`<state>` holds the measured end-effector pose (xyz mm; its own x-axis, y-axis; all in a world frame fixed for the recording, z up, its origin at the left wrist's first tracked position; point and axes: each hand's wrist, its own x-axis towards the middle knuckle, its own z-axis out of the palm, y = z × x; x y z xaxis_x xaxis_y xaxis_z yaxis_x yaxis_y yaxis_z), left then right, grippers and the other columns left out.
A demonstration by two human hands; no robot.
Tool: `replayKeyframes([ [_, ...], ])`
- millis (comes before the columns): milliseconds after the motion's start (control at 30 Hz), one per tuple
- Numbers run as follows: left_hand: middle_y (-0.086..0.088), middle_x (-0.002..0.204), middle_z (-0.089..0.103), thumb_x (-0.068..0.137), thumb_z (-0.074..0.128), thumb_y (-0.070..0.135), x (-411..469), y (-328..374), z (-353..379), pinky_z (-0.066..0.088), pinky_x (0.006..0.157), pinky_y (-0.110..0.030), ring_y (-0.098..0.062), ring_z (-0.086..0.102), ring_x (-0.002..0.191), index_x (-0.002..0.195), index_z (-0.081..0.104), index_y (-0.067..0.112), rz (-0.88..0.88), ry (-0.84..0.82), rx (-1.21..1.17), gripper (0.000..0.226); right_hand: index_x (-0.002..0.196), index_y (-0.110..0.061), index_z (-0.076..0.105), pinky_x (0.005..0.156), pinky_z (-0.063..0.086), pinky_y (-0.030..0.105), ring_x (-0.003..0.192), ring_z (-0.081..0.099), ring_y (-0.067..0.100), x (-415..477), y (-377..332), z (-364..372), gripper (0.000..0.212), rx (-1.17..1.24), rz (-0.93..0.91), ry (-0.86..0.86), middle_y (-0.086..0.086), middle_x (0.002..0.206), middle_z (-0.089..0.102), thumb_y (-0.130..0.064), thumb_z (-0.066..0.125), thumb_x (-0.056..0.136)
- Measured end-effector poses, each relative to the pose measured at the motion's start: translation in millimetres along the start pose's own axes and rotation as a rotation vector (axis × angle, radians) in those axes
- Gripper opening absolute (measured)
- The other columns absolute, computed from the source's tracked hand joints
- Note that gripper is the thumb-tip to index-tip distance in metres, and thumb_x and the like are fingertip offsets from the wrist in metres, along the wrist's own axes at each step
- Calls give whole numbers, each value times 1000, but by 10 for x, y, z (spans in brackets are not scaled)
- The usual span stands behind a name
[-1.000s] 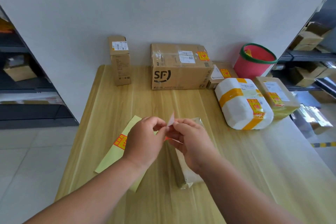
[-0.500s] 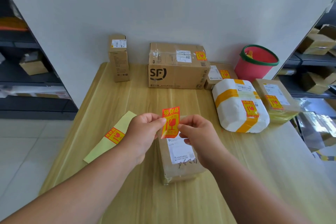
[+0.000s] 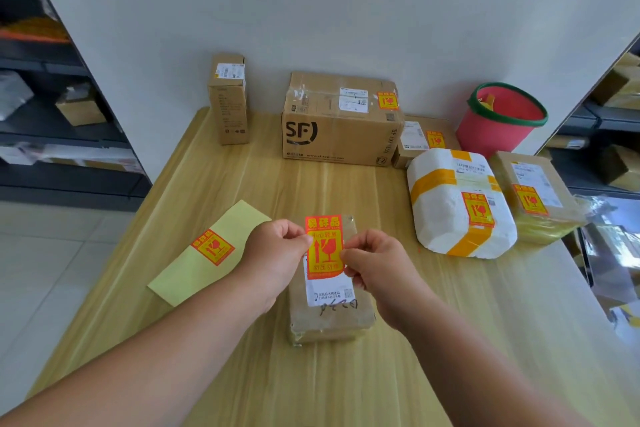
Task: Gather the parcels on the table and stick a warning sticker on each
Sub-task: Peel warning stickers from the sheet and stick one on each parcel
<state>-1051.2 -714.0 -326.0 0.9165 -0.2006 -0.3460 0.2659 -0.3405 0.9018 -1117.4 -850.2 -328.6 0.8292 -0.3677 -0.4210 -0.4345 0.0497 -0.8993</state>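
1. A pale wooden table (image 3: 346,392) stands against a white partition wall (image 3: 311,10), with dark shelving on both sides.
2. Nearest, a small brown parcel (image 3: 329,319) lies flat on the table, its white label facing up.
3. Just above it, the left hand (image 3: 273,253) and right hand (image 3: 374,260) each pinch one side edge of a red-and-yellow warning sticker (image 3: 323,246), fingertips closed on it (the sticker hangs upright over the parcel's far end).
4. To the left lies a yellow backing sheet (image 3: 183,274) carrying one more sticker.
5. Farther right sit a white wrapped parcel (image 3: 446,218) and a flat brown parcel (image 3: 540,191), both already stickered.
6. At the wall stand a tall narrow box (image 3: 228,104), an SF carton (image 3: 343,128), a small box (image 3: 422,142) and a red bucket (image 3: 498,121).
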Motion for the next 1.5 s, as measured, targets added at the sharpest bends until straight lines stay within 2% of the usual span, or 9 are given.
replayKeyframes([
  [133,-3,85,66,86,63,10,13,-297,11,48,81,-35,-20,63,83,87,62,14,-74,18,114,5,73,-14,53,50,38,25,49,49,10,24,268,79,18,-82,67,-37,1,62,54,1,59,82],
  [333,-3,87,63,84,66,15,-14,-657,7,45,73,-32,-21,63,86,83,48,24,-173,27,238,21,69,-17,52,55,38,29,58,47,15,59,599,190,17,-298,83,-27,-2,64,52,-7,63,77],
  [600,-2,82,61,80,68,19,22,-801,45,48,74,-37,-23,60,79,83,47,21,-185,78,314,21,72,-16,52,54,39,28,58,46,11,82,677,253,10,-591,-13,-9,-6,67,53,-13,58,79],
  [800,4,73,56,84,64,17,37,-814,53,43,62,-31,-15,51,63,86,47,19,-111,77,393,17,74,-14,51,52,39,27,59,48,13,81,690,296,7,-630,-24,10,-2,69,57,-13,56,79],
  [1067,4,74,57,84,63,26,44,-813,37,35,51,-29,-16,53,64,85,45,20,-72,99,579,18,70,-20,39,51,34,30,55,42,14,65,706,360,20,-824,-133,31,-4,65,50,-17,53,84],
  [1167,7,78,56,83,66,25,27,-800,-10,38,56,-30,-17,55,72,80,46,22,76,122,685,20,74,-19,38,52,33,31,61,43,19,77,709,314,20,-912,-202,31,-4,70,49,-18,54,84],
  [1300,3,78,58,73,74,16,-24,-910,-15,43,64,-33,-22,53,76,77,65,19,631,142,854,11,79,-16,60,61,47,37,75,55,24,133,784,260,5,-932,-625,24,-2,80,61,-17,57,83],
  [1333,4,81,61,74,70,18,-25,-949,-11,42,68,-33,-22,53,79,79,67,19,727,147,873,5,86,-16,67,66,51,38,81,58,24,153,809,260,14,-961,-704,14,-3,86,66,-21,54,86],
  [1500,1,118,67,80,42,39,-31,-1144,-38,32,89,-38,-23,50,114,107,71,13,756,27,1156,47,122,-20,65,95,50,37,117,59,22,164,1044,203,45,-1231,-770,-23,-6,126,64,-40,39,92],
])
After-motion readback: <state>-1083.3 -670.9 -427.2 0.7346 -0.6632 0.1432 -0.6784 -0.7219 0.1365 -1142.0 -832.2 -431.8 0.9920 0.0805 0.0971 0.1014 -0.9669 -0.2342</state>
